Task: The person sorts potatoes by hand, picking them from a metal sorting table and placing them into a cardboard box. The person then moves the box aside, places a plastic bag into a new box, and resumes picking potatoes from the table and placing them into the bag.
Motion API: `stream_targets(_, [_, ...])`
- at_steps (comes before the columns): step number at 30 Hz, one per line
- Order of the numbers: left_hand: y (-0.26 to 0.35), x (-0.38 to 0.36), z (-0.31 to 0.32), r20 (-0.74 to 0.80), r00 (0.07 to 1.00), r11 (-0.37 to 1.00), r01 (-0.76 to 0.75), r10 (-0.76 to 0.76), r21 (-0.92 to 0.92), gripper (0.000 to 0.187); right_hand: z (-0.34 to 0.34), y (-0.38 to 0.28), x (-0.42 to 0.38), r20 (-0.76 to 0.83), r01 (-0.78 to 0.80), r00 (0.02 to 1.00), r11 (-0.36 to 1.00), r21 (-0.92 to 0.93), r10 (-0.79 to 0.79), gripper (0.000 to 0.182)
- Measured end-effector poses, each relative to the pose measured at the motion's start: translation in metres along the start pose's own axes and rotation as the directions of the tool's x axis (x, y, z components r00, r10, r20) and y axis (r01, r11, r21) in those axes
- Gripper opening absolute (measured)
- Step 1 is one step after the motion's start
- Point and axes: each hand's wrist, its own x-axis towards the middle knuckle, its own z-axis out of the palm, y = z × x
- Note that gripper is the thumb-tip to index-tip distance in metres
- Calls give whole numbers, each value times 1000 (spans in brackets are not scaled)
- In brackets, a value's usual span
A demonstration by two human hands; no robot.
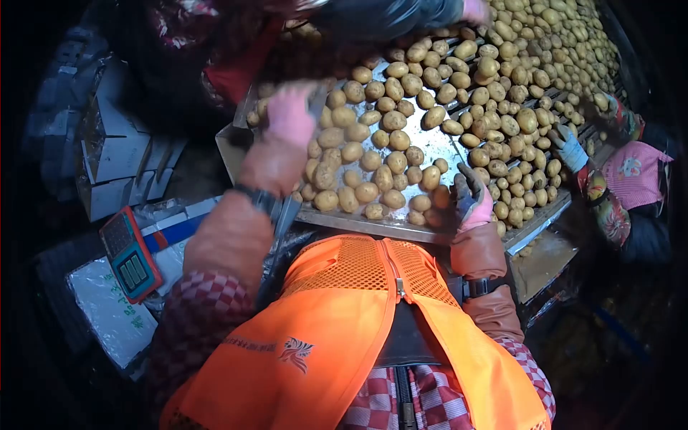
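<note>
My left hand [292,115], in a pink glove, is over the left end of the metal sorting table [448,150]. It is smeared by motion, so its fingers cannot be made out. My right hand [473,199], in a pink glove with dark fingers, is at the table's front edge. Its fingers stretch forward beside a potato [441,196], and no grip on it shows. Many loose potatoes [383,175] lie on the metal between my hands. A denser heap of potatoes [527,120] covers the slatted part to the right.
A co-worker's dark sleeve [394,18] reaches across the far side. Another person's gloved hand [571,149] is at the right edge of the potatoes. White cartons [118,140] are stacked at left. A red-framed digital scale [131,254] lies near a foil-wrapped box [111,304].
</note>
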Motion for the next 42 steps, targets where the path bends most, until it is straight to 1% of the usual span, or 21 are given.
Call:
stream_targets(1, [2,16,6,97,981,980,157,-169,127,38,1,6,1,-21,20,1000,1000,-19,-20,36])
stream_targets(2, [3,28,23,11,977,964,207,-212,168,43,2,-2,-1,9,-23,1000,998,-64,23,40])
stream_targets(3, [-3,34,35,329,894,953,284,-304,109,55,6,-3,-5,7,71,997,989,-128,-71,39])
stream_targets(5, [22,17,20,315,942,977,53,-119,208,49,9,-2,-8,25,258,965,933,-251,-260,38])
stream_targets(8, [-26,-37,19,467,880,993,-113,84,34,42,-3,23,-12,21,211,978,973,-96,-210,43])
stream_targets(11, [-32,-67,-18,419,903,989,-133,94,65,41,-14,58,-9,-40,174,984,984,25,-173,46])
stream_targets(14, [-43,-97,-25,411,879,967,179,-240,181,35,-17,64,-8,-9,123,992,990,66,-122,43])
stream_targets(17, [7,-109,-34,191,962,962,227,-197,-152,36,-3,47,-14,76,104,991,989,106,-113,41])
stream_targets(18, [37,-105,-42,261,963,976,117,-66,-185,39,10,-41,-36,199,-295,945,938,181,259,41])
stream_targets(21, [66,-101,-25,307,933,981,-170,190,-93,45,52,-16,-19,542,58,839,985,-160,39,33])
stream_targets(22, [63,-98,-16,305,917,965,-260,255,-26,47,67,-11,-8,536,317,835,907,-278,-127,33])
stream_targets(24, [48,-80,-1,349,912,968,-247,215,50,54,96,24,33,464,473,841,795,-381,-278,33])
stream_targets(28, [7,-66,9,447,895,982,-84,0,168,57,98,15,78,358,268,904,962,-49,-233,44])
stream_targets(29, [-1,-70,4,488,873,992,-60,-3,114,57,89,6,79,368,114,916,983,140,-159,45])
stream_targets(31, [-11,-81,-11,567,824,1000,-4,-4,12,58,58,9,73,321,88,933,967,240,-165,44])
stream_targets(32, [-3,-77,-36,681,726,987,156,-93,-31,57,45,-14,54,232,57,970,997,50,-67,39])
stream_targets(34, [-2,-77,-72,725,663,866,459,-186,-198,51,15,-11,38,171,-131,978,989,71,118,40])
stream_targets(36, [-20,-89,-79,638,714,675,623,-287,-394,46,1,61,43,-54,132,991,982,136,-126,39])
stream_targets(38, [-46,-121,-47,409,821,593,570,-398,-568,42,-28,22,14,22,-225,974,955,194,225,39])
stream_targets(40, [-56,-148,-22,229,889,697,455,-398,-554,37,-37,-5,-11,15,-386,922,915,118,387,42])
stream_targets(42, [-9,-136,-54,256,928,882,346,-270,-321,36,-35,12,-14,-14,-281,960,957,-73,280,44])
